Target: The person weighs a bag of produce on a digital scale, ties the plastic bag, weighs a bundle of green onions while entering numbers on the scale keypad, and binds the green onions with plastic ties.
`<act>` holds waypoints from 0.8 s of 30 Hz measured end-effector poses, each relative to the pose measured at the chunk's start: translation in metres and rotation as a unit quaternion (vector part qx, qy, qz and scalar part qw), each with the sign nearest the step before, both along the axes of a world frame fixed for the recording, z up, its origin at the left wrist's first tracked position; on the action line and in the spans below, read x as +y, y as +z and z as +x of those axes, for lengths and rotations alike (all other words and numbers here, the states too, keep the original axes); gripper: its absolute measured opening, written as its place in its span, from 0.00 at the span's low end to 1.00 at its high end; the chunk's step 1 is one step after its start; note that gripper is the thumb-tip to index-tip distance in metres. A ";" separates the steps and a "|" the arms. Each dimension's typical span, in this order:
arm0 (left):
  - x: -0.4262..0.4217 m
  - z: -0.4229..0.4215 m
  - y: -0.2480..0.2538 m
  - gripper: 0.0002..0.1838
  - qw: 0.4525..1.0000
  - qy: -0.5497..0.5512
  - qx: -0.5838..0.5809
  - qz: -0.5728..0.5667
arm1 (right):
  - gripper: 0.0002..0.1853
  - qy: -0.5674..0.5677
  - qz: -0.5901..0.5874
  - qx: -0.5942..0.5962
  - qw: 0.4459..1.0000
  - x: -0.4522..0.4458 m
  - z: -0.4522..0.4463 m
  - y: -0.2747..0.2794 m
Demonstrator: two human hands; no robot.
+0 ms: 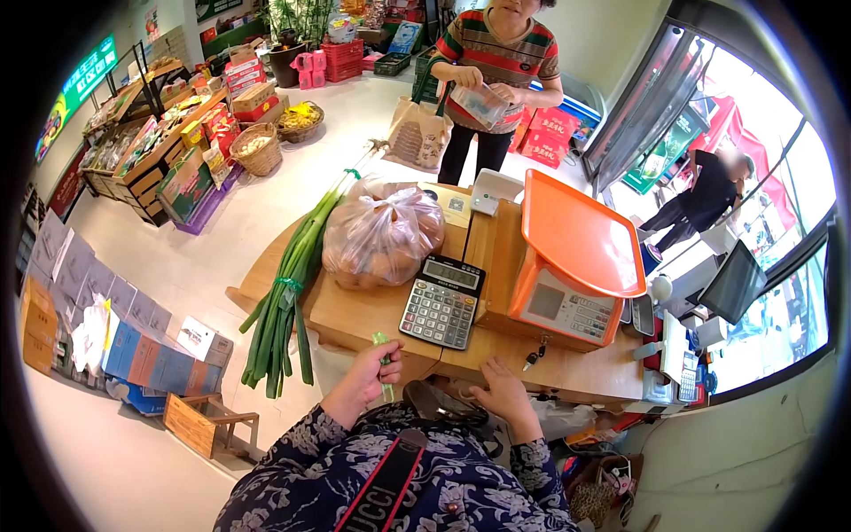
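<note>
My left hand (pixel 368 372) grips green slip (pixel 380 340) near counter (pixel 585 371) edge; right hand (pixel 503 395) there too, fingers loosely spread, holding nothing visible. Plastic bag (pixel 387 223), full of round brownish produce (pixel 356 266), between leeks (pixel 292 284) and calculator (pixel 443 303); orange scale (pixel 581 235) farther right.

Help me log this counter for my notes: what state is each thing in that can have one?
Left hand, closed on a thin green item
Right hand, open at the counter edge
Clear plastic bag, filled, top bunched
Green onions, bundled with green ties
Calculator, face up
Orange scale, tray on top
Keys, hanging
Monitor, screen dark
Tote bag, hanging
</note>
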State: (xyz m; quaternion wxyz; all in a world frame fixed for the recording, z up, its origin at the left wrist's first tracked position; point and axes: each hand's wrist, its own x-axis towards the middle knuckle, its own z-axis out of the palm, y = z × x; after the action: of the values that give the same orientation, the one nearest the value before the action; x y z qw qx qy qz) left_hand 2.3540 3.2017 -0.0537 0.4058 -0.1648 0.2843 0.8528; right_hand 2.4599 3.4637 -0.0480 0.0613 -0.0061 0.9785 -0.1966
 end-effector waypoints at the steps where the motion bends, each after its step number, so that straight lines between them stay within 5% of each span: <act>1: 0.001 0.001 -0.001 0.05 1.000 -0.001 -0.001 0.006 | 0.30 0.002 -0.002 -0.004 1.000 0.001 0.001 0.001; 24: -0.001 0.005 -0.001 0.06 0.999 0.001 -0.001 -0.034 | 0.30 -0.032 -0.025 -0.012 0.999 0.001 0.001 -0.004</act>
State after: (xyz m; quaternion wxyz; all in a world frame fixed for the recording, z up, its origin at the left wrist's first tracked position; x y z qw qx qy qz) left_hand 2.3592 3.2008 -0.0545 0.3998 -0.1797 0.3125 0.8427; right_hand 2.4609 3.4644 -0.0524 0.0666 0.0263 0.9722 -0.2227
